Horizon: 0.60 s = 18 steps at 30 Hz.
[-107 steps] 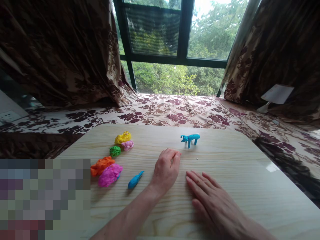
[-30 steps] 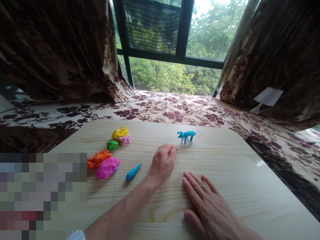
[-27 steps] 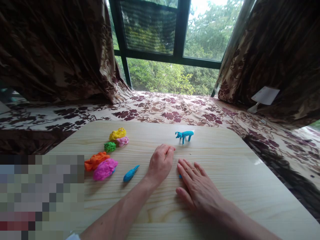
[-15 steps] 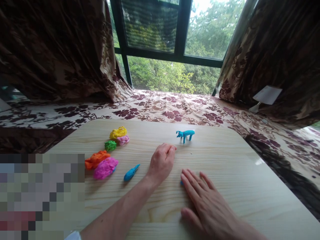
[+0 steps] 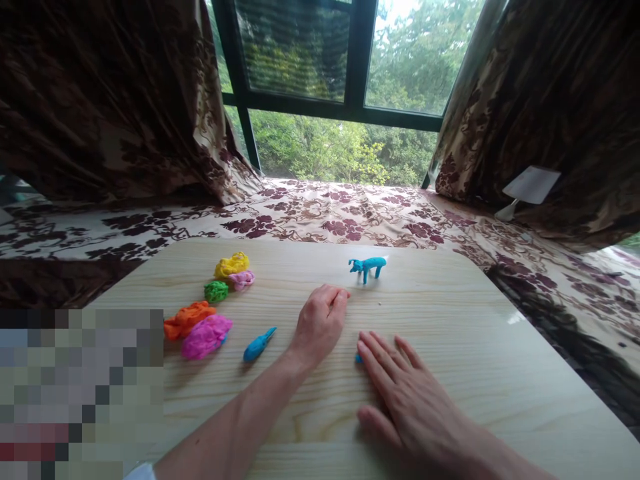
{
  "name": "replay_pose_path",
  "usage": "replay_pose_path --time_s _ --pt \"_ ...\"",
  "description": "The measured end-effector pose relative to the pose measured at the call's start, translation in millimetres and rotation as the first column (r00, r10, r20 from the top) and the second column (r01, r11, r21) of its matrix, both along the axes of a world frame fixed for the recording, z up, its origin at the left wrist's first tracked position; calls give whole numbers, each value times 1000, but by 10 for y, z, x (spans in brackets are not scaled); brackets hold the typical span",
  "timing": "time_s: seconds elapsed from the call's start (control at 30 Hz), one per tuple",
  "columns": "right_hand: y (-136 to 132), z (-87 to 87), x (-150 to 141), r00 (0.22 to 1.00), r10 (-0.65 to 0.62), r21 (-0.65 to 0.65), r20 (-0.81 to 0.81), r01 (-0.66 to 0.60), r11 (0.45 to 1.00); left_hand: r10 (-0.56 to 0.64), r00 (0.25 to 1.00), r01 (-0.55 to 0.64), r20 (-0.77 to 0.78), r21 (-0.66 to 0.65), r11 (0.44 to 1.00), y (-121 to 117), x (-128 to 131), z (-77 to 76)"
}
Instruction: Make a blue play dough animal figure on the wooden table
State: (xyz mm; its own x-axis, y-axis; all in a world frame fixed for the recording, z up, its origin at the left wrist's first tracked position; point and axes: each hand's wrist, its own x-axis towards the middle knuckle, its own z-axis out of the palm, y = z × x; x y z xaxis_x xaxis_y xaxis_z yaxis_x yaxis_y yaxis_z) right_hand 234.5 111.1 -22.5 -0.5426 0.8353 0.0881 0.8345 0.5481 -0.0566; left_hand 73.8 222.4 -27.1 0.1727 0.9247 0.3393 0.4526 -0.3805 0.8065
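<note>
My right hand [image 5: 400, 383] lies palm down with its fingers stretched out flat. A bit of blue clay [image 5: 359, 358] peeks out at the left edge of its fingers; the rest of that piece is hidden underneath. My left hand [image 5: 320, 323] rests on the wooden table [image 5: 300, 427] with curled fingers, and whatever they may hold is out of sight. Just beyond it stands a blue clay animal [image 5: 369, 267] on its legs, with curled parts at the head. To the left of my left forearm lies a blue clay lump with a thin pointed end [image 5: 257, 347].
On the left sit lumps of clay: yellow [image 5: 231, 265], pale pink [image 5: 242, 280], green [image 5: 216, 291], orange [image 5: 189, 320] and bright pink [image 5: 207, 337]. A tiny pale crumb [image 5: 379, 304] lies near the middle. A white lamp [image 5: 531, 185] stands behind, at the right.
My right hand has slid forward and back over the table, and blue clay now shows beside its fingers. My left hand keeps its curled pose. The view has shifted slightly.
</note>
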Motion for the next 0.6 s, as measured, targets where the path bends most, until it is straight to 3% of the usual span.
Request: replay_pose_path --time_s 0.07,0.13,0.27,0.33,0.53,0.6 --pt "152 39 -58 996 -87 -45 -25 86 995 -3 1000 3 6 -3 1000 -4 -6 0" --pt "153 38 -72 996 -88 -49 -34 86 995 -7 1000 7 8 -10 1000 -6 -14 -3" --pt "-192 -60 20 990 140 34 2 -140 990 -14 1000 14 10 -17 1000 4 -14 -25" --pt "-296 -84 61 982 188 59 8 -188 980 -13 1000 13 7 -18 1000 10 -7 -37" --pt "103 18 -17 996 -58 -74 -68 53 996 -21 1000 22 14 -32 999 9 -1 -26" --pt "153 31 -33 994 -77 -78 -82 71 994 -27 1000 27 15 -34 999 7 -6 -15"
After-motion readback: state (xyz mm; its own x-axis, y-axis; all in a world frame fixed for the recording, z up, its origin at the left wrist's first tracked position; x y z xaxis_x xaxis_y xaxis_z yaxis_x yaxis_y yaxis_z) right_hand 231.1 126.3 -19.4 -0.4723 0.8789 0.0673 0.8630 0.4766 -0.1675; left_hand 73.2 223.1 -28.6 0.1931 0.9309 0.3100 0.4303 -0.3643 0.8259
